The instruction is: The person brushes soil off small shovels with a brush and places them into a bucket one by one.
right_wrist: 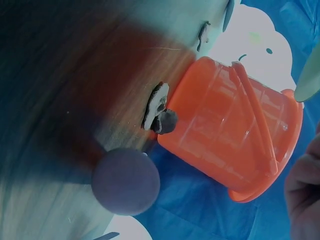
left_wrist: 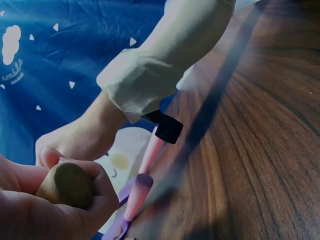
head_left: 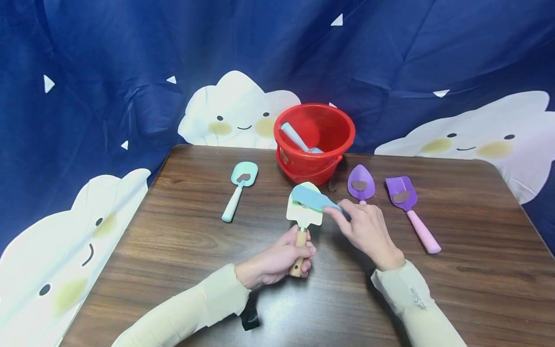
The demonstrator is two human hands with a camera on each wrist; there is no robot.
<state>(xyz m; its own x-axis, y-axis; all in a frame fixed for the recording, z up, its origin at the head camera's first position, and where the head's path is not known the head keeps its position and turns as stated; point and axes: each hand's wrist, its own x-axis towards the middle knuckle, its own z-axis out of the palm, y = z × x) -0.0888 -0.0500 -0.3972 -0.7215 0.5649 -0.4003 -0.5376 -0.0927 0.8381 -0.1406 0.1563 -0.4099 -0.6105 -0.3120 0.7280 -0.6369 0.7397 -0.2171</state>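
Observation:
My left hand [head_left: 286, 255] grips the wooden handle [head_left: 298, 258] of a toy shovel with a pale green blade [head_left: 305, 219], held blade up over the table. The handle's round end [left_wrist: 74, 185] shows among the curled fingers in the left wrist view. In my right hand [head_left: 366, 229] a light-blue flat tool [head_left: 310, 197] with a rounded end is pinched between thumb and fingers. It lies slantwise across the green blade and hides part of it; I cannot tell its exact kind.
A red bucket [head_left: 299, 164] with light-blue handled tools [head_left: 295, 137] inside stands at the back. A turquoise shovel [head_left: 234, 202] lies left; two purple shovels [head_left: 360, 176], one with a pink handle [head_left: 422, 231], lie right. Brown patches sit on their blades. Dark bits [right_wrist: 157, 107] lie beside the bucket.

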